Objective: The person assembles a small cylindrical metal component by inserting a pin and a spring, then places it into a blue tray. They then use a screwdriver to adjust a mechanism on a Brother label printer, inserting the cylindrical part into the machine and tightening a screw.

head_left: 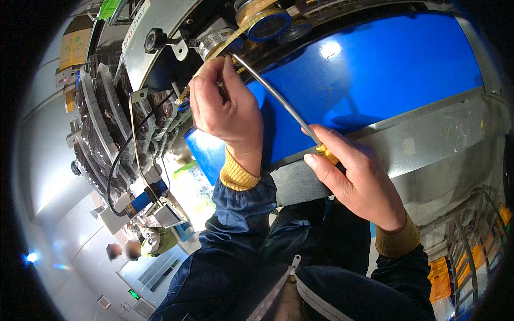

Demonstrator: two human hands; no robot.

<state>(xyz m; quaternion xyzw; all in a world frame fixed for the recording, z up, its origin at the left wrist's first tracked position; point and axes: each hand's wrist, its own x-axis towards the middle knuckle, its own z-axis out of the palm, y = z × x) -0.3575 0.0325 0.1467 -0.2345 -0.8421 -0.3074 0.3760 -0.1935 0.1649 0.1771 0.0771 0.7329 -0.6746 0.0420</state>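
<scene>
My right hand (pixel 358 179) is wrapped round the yellow handle of a long screwdriver (pixel 281 99). Its metal shaft slants up and to the left into the machine's mechanism. My left hand (pixel 227 107) is closed, thumb and fingertips pinched together right beside the screwdriver's tip. Whatever those fingertips hold, if anything, is hidden. Just above them, a yellowish belt (pixel 235 36) runs past a silver round part (pixel 215 41) and a blue-faced pulley (pixel 269 25).
A shiny blue panel (pixel 375 69) with a metal edge strip (pixel 428 134) lies beyond my right hand. At left are a black knob (pixel 155 40), a bent black cable (pixel 115 182) and dark plastic-edged bundles (pixel 101 117). A wire rack (pixel 471 251) stands at lower right. People (pixel 160 241) are far off.
</scene>
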